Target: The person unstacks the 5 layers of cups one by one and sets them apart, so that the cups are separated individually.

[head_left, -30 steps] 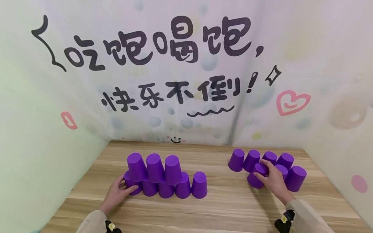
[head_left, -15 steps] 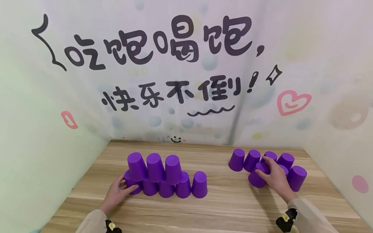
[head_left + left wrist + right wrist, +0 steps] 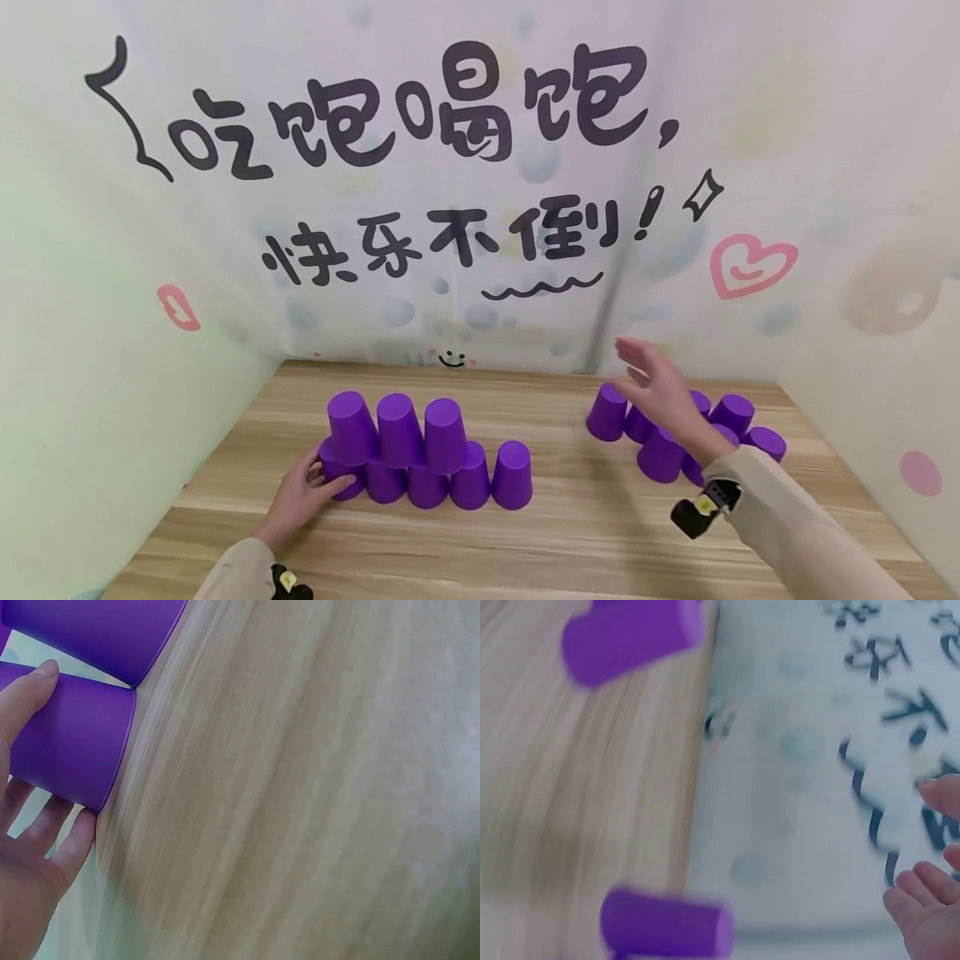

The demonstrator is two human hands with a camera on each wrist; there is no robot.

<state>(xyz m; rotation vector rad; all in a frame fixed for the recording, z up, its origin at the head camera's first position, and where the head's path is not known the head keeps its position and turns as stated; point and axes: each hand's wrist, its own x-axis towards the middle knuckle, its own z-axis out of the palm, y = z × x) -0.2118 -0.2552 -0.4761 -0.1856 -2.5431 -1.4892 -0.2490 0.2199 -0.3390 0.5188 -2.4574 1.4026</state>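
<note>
My left hand (image 3: 288, 504) grips the leftmost purple cup (image 3: 82, 742) of the bottom row, its thumb on the near side and its fingers around the far side. That row of several upside-down cups bears three more upside-down cups, among them a left upper cup (image 3: 352, 429). At the row's right end, one cup (image 3: 513, 477) has nothing on top. My right hand (image 3: 660, 387) hovers with fingers extended over the group of cups on the right, touching none that I can see. In the right wrist view a blurred cup (image 3: 664, 924) lies apart from the hand.
Several upside-down cups stand loosely at the right, including a back left cup (image 3: 606, 413) and a front cup (image 3: 660, 457); my forearm partly hides others. Behind the wooden table (image 3: 450, 554) hangs a printed curtain (image 3: 465, 317).
My right hand has let go of the front cup in the right group and risen away, up and to the left. My left hand keeps its place on its cup.
</note>
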